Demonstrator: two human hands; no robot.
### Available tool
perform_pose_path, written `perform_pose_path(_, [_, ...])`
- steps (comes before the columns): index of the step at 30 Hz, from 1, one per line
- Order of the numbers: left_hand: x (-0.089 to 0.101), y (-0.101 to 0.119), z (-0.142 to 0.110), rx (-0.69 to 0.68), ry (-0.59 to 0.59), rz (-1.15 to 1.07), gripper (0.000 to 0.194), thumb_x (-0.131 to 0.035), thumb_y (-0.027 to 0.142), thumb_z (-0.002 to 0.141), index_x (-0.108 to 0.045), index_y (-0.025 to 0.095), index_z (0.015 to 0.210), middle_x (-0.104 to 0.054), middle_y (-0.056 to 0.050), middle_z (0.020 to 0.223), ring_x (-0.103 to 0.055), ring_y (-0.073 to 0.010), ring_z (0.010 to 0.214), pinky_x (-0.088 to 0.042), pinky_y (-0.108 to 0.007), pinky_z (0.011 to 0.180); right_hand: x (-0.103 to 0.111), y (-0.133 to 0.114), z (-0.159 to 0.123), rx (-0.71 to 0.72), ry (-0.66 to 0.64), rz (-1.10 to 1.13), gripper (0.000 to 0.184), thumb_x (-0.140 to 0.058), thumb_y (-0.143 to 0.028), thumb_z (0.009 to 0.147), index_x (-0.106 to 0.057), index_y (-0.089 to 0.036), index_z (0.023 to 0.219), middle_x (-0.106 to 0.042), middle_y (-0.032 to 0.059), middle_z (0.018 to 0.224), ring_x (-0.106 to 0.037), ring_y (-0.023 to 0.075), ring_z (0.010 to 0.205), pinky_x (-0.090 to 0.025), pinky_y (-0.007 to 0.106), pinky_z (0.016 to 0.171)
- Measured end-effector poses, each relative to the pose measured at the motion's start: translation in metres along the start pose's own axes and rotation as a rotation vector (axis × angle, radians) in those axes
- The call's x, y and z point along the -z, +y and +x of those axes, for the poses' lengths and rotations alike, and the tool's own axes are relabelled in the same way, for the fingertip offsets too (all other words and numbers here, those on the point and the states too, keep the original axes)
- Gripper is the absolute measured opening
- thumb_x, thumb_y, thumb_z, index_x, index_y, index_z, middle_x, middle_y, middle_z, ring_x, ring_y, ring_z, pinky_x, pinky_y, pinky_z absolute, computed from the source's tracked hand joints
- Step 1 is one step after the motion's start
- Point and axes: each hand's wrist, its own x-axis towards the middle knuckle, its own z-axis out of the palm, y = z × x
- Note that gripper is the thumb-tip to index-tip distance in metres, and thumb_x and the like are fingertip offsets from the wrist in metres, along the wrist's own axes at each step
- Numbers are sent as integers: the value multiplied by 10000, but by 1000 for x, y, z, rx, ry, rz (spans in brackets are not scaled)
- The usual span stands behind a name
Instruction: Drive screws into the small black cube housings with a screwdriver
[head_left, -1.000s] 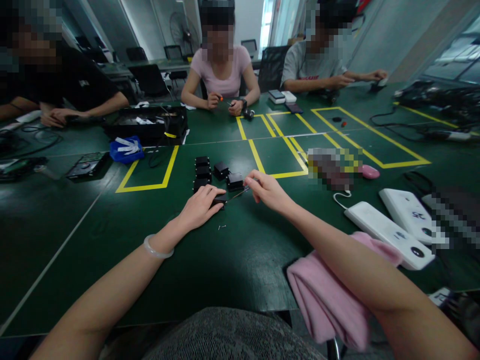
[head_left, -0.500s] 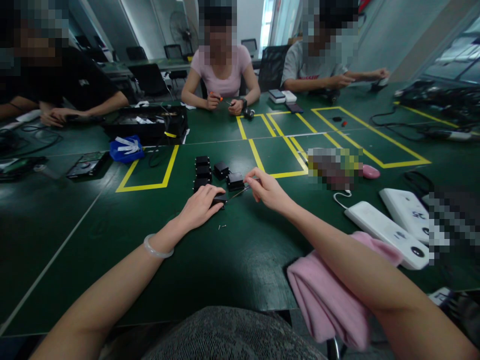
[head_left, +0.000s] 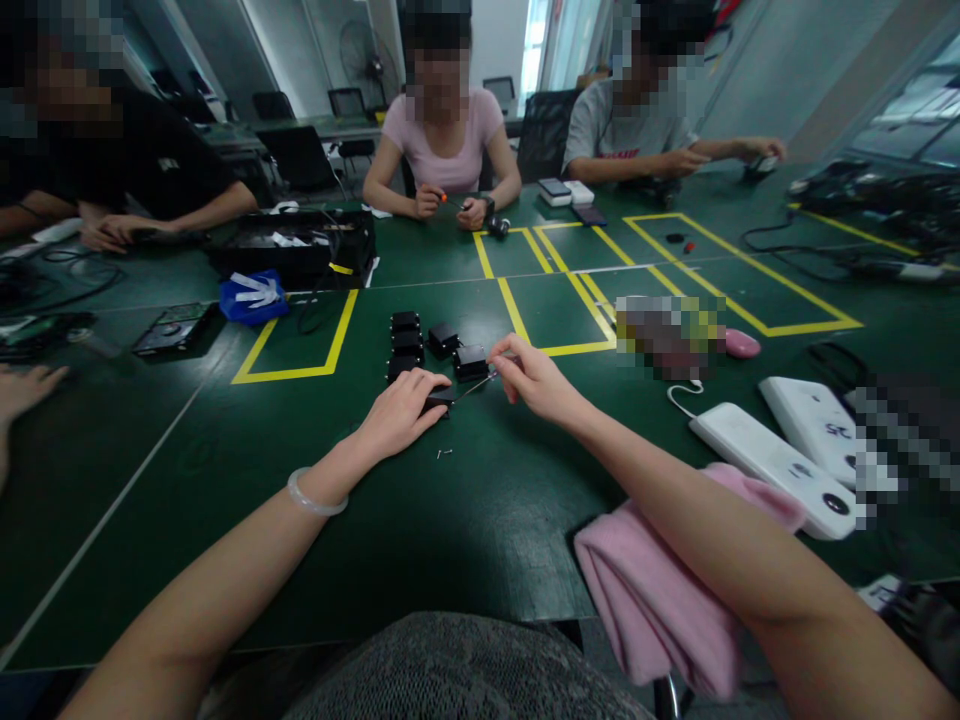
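Note:
My left hand (head_left: 401,410) is closed over a small black box (head_left: 439,398), pressing it to the green table. Between the fingertips of my right hand (head_left: 529,378) is a thin screwdriver (head_left: 474,387); its shaft slants down left and the tip meets the box's right end. Behind my hands stand several similar black boxes (head_left: 406,342), some in a column at the left. Two more sit to the right, one black box (head_left: 471,361) right beside my right fingertips. Two tiny screws (head_left: 444,455) lie on the table just below the held box.
White power banks (head_left: 776,470) and a pink cloth (head_left: 660,580) lie at right. A blue pouch (head_left: 253,298) and a hard drive (head_left: 176,330) are at left. Yellow tape (head_left: 283,377) marks the table (head_left: 300,590). Three people sit across; another person's hand (head_left: 30,390) rests at far left.
Another person's hand has come into view at the left edge. My hands hold nearly the same place, with the screwdriver still against the box.

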Motion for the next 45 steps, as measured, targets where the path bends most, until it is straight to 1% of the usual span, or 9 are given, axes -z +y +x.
perform_pose_path(4, [0, 0, 0, -2, 1, 6, 315, -494, 334, 977, -489, 224, 1273, -564, -91, 1207, -546, -276, 1073, -505, -430, 882, -1, 0, 1, 20, 0, 25, 91, -426, -286, 986, -466, -206, 971, -454, -106, 499, -477, 98, 453, -365, 235, 528])
perform_pose_path(9, [0, 0, 0, -4, 1, 12, 313, -498, 315, 974, -490, 224, 1273, -565, -88, 1201, -548, -273, 1066, -507, -428, 878, -1, -2, 0, -21, -3, -17, 198, -439, -348, 991, -487, -203, 865, -438, -98, 463, -443, 93, 417, -330, 243, 502])
perform_pose_path(15, [0, 0, 0, -10, 2, 18, 327, -510, 316, 972, -488, 209, 1280, -564, -93, 1201, -552, -270, 1056, -508, -414, 866, -1, -1, 0, 17, -4, 11, 67, -414, -256, 996, -456, -206, 1010, -459, -106, 508, -481, 98, 465, -374, 244, 550])
perform_pose_path(22, [-1, 0, 1, -35, 27, 33, 300, -512, 294, 963, -500, 204, 1249, -574, -96, 1183, -551, -273, 1050, -498, -430, 886, -2, 0, 0, -10, 5, 0, 192, -443, -333, 997, -482, -204, 861, -433, -104, 461, -433, 79, 403, -322, 234, 487])
perform_pose_path(26, [0, 0, 1, -24, 20, 26, 294, -508, 301, 965, -498, 216, 1246, -574, -91, 1172, -555, -269, 1037, -503, -424, 867, -2, 0, -1, 24, 23, -5, 73, -430, -266, 993, -470, -206, 978, -451, -107, 485, -469, 96, 439, -363, 241, 527])
perform_pose_path(28, [0, 1, 1, -22, 17, 24, 298, -507, 306, 967, -495, 214, 1250, -573, -93, 1173, -555, -267, 1032, -504, -420, 857, -2, -1, -1, 38, 23, -2, 60, -423, -249, 990, -464, -206, 997, -467, -103, 509, -482, 97, 459, -379, 244, 548])
perform_pose_path(35, [-1, -1, 0, -29, 21, 30, 316, -516, 309, 967, -490, 207, 1266, -569, -92, 1179, -554, -264, 1032, -507, -411, 848, -3, -1, -1, -15, 8, -16, 197, -453, -352, 986, -481, -206, 857, -435, -103, 452, -439, 91, 409, -327, 238, 493])
perform_pose_path(41, [-1, -1, 0, -26, 19, 27, 325, -526, 314, 964, -490, 209, 1269, -569, -92, 1180, -560, -267, 1034, -512, -418, 853, -3, 1, -1, 35, 18, -2, 83, -430, -286, 992, -458, -210, 972, -462, -107, 495, -466, 97, 444, -364, 243, 538])
perform_pose_path(45, [-1, -1, 0, -23, 20, 32, 320, -528, 303, 962, -492, 207, 1266, -570, -91, 1177, -560, -265, 1029, -514, -418, 849, -3, -2, -1, -2, 14, 1, 162, -428, -327, 997, -471, -208, 895, -449, -102, 476, -457, 94, 436, -347, 240, 524])
